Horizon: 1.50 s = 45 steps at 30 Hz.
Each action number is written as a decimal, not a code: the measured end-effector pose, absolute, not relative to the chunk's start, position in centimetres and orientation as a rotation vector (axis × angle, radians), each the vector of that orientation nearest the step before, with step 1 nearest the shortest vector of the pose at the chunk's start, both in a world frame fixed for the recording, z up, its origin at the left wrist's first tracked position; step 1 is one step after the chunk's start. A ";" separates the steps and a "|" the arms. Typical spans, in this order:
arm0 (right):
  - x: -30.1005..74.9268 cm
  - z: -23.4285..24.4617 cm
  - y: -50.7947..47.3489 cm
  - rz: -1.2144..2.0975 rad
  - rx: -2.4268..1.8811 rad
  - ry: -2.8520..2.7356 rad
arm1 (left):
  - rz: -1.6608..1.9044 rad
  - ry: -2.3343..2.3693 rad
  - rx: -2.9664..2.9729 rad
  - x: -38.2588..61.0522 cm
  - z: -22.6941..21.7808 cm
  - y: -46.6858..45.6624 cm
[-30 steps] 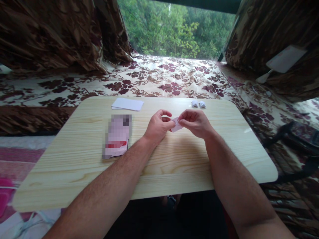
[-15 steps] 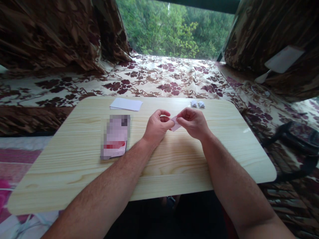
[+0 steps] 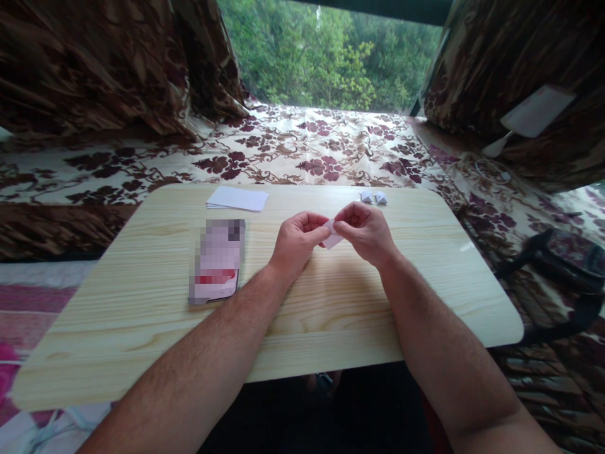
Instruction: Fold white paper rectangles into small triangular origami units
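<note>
Both hands meet above the middle of a light wooden table (image 3: 142, 315). My left hand (image 3: 297, 239) and my right hand (image 3: 366, 230) each pinch a small folded piece of white paper (image 3: 332, 238) between thumb and fingertips. The paper is held just above the tabletop, mostly hidden by my fingers. Two small folded white paper shapes (image 3: 373, 197) lie near the table's far edge, beyond my right hand. A thin stack of white paper sheets (image 3: 237, 198) rests at the far left of the table.
A phone with a blurred screen (image 3: 216, 260) lies flat left of my left hand. Floral cloth (image 3: 307, 151) covers the bed behind the table, with curtains at both sides of a window. A dark object (image 3: 562, 265) sits off the table's right edge.
My hands have stayed together on the paper, with the fingers shifting slightly along it. The view has drifted a little.
</note>
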State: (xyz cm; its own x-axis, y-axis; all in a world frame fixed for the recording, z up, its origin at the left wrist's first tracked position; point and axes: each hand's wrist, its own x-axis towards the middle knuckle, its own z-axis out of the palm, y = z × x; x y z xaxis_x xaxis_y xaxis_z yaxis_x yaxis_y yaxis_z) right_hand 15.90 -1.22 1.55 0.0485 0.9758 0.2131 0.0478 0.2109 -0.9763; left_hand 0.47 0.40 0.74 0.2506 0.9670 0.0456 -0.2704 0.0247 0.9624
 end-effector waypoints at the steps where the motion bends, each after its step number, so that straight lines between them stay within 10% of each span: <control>1: 15.9 1.5 -1.2 0.993 -1.102 -1.297 | 1.142 0.826 1.140 0.4 0.8 0.4; 45: 14.7 1.4 -1.8 1.073 -1.256 -1.321 | 1.261 0.906 1.166 0.3 0.0 0.8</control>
State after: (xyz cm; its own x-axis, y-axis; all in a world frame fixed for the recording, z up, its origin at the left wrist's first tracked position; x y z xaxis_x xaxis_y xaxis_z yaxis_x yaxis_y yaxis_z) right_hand 14.75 -1.78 1.35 0.0175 0.9969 0.0771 0.1293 0.0742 -0.9888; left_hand 0.30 0.78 0.02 0.1286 0.9870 0.0966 -0.2240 -0.0660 0.9724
